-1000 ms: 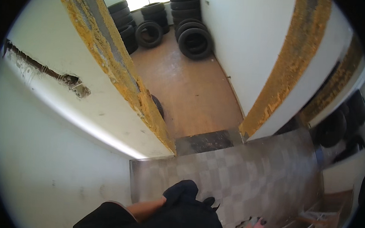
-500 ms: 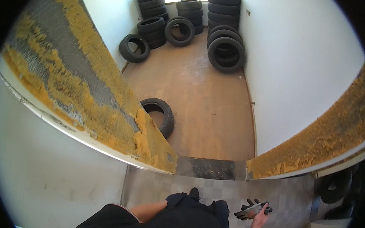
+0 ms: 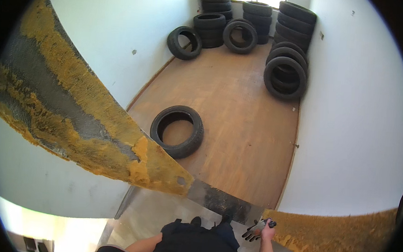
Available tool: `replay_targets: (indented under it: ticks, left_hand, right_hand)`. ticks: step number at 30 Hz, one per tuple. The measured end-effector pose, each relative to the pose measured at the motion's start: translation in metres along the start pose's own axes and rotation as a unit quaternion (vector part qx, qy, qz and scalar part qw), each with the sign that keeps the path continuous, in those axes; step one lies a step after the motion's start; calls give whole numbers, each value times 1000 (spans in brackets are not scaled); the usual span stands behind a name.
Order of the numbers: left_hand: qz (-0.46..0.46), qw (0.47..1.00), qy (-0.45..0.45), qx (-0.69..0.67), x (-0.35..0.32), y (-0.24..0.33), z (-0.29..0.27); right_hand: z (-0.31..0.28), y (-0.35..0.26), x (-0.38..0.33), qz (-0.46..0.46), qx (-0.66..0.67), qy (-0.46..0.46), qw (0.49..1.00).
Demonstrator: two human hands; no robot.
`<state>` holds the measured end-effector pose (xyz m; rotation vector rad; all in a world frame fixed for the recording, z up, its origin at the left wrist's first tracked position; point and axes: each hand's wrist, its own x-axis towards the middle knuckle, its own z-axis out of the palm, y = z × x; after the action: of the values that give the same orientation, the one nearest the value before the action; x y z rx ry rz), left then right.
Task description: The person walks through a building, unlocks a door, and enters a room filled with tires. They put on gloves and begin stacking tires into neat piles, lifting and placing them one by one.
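1. Gloves (image 3: 253, 231), a dark bundle with pale fingertips, sit in the right hand (image 3: 267, 226), which is closed around them at the lower edge of the view, just short of the grey doorway threshold (image 3: 220, 202)
2. Their fingers splay out to the left and downward from the fist, so the bundle's long axis runs across the body
3. Left forearm (image 3: 144, 247) crosses low against dark clothing; its hand is hidden, so I cannot tell its state
4. Right hand is the nearer one by far
5. Beyond the threshold, a lone tyre (image 3: 177, 131) lies flat on the wooden floor (image 3: 238, 123), well apart, with stacked tyres (image 3: 286, 66) by the far walls
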<state>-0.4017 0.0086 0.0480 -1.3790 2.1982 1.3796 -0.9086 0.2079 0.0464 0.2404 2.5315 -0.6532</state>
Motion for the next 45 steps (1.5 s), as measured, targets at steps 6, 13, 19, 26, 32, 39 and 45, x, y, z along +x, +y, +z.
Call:
replay_targets:
  ticks: [6, 13, 19, 26, 32, 39, 45]
  left_hand:
    - [-189, 975, 75, -86, -35, 44, 41]
    - [-335, 926, 87, -148, -49, 67, 66]
    - [-386, 898, 106, -183, -55, 69, 67]
    - [-417, 873, 140, -213, -66, 46, 52]
    - [-445, 839, 184, -254, -155, -2, 71]
    - [-539, 760, 181, -315, -354, -95, 180]
    - [-602, 695, 124, -374, -488, -178, 270]
  right_hand:
    - [-13, -47, 52, -23, -76, -99, 992]
    - [2, -89, 69, -72, -139, -173, 972]
    - [43, -108, 81, -108, -211, -200, 951]
    - [77, -124, 65, -192, -235, -225, 926]
    - [100, -137, 14, -227, -289, -200, 908]
    - [129, -113, -99, -329, -278, -189, 882]
    - [155, -68, -236, -269, -310, -198, 890]
